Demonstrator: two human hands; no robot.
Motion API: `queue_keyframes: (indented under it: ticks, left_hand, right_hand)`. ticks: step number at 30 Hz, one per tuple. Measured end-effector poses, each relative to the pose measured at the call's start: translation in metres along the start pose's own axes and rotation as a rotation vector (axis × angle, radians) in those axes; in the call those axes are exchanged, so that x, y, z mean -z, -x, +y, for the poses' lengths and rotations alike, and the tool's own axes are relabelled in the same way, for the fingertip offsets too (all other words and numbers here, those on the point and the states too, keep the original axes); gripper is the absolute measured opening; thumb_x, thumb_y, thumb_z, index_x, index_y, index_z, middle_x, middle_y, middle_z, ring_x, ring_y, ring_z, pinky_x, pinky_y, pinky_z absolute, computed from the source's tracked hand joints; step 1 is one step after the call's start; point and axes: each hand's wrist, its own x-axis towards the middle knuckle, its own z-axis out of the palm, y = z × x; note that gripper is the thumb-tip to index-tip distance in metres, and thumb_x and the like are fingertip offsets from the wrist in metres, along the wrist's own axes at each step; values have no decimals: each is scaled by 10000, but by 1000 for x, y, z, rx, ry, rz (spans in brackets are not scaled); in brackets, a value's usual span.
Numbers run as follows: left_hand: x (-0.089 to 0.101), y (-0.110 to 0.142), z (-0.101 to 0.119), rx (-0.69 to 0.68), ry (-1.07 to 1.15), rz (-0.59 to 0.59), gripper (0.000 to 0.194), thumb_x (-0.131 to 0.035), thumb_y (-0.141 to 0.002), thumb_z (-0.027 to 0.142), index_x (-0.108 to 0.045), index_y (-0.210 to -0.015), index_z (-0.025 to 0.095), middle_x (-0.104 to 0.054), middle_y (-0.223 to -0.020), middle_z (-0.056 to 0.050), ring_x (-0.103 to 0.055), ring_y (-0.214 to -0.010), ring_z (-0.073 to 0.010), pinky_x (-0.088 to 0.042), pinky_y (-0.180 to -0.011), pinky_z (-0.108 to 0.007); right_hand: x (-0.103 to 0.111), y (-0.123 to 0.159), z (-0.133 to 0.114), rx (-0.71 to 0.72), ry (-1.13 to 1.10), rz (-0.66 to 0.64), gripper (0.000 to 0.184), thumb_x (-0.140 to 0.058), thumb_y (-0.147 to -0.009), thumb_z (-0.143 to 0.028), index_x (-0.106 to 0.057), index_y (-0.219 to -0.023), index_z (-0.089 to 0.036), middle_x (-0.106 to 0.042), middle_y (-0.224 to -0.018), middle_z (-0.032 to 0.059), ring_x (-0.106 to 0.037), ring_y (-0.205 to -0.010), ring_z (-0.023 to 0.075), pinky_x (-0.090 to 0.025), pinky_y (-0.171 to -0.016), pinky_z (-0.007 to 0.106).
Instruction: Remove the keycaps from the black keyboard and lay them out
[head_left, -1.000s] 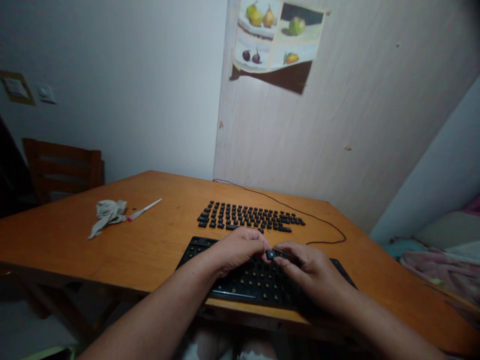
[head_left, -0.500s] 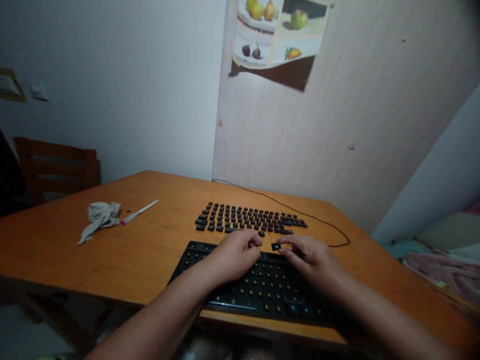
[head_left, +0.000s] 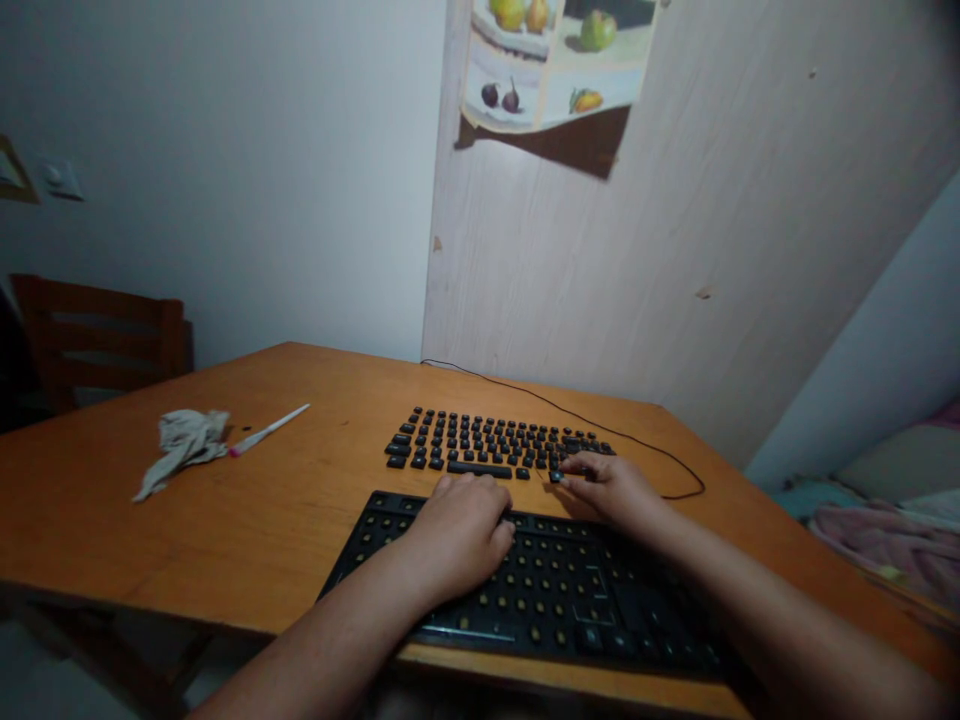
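Note:
My right hand pinches a black keycap between thumb and fingertips, low over the table at the near right of the loose keycaps. Those keycaps lie in keyboard-like rows, with a long space bar in the near row. My left hand rests palm down across the black keyboard base. Its fingers are curled near the base's far edge, and their tips are hidden, so whatever they might hold does not show. Most of the base is stripped, showing small yellowish key posts; a few caps remain at its near right.
A crumpled grey cloth and a white brush-like stick with a pink end lie at left on the wooden table. A black cable curves behind the keycaps. A wooden chair stands beyond the table's left side.
My right hand has moved forward with the keycap, from above the base's far edge to the keycap rows. My left hand has drawn slightly back and left. The view has shifted a little.

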Motion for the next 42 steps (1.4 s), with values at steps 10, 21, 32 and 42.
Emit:
queue_keyframes:
  ticks: [10, 21, 32, 42]
  left_hand:
    - [-3, 0, 0, 11, -2, -1, 221, -507, -863, 328, -684, -939, 220, -678, -946, -62, -596, -915, -244, -440, -829, -389]
    - [0, 0, 1, 12, -7, -22, 222, -502, -863, 325, -684, -932, 218, -680, -945, -67, -596, -922, -251, -439, -816, -390]
    - [0, 1, 0, -4, -9, -14, 218, -501, -863, 324, -683, -911, 214, -676, -934, -70, -594, -911, -247, -439, -817, -386]
    - [1, 0, 2, 8, -3, -25, 237, -492, -865, 322, -689, -929, 208, -677, -948, -81, -595, -921, -247, -443, -827, -382]
  right_hand:
    - [-23, -17, 7, -144, 17, -23, 208, -666, -754, -341, -763, -906, -237, -760, -832, 35, -678, -779, 215, -497, -711, 295]
    - [-28, -24, 8, -153, 34, -51, 232, -675, -762, -350, -768, -957, -265, -764, -961, 35, -680, -925, 232, -488, -871, 328]
    - [-26, -21, 4, -141, 52, -78, 232, -659, -778, -363, -769, -957, -266, -764, -992, 30, -683, -928, 235, -485, -887, 336]
    - [-25, -21, 2, -138, 44, -67, 242, -660, -778, -377, -764, -961, -258, -766, -945, 40, -684, -899, 236, -492, -841, 331]
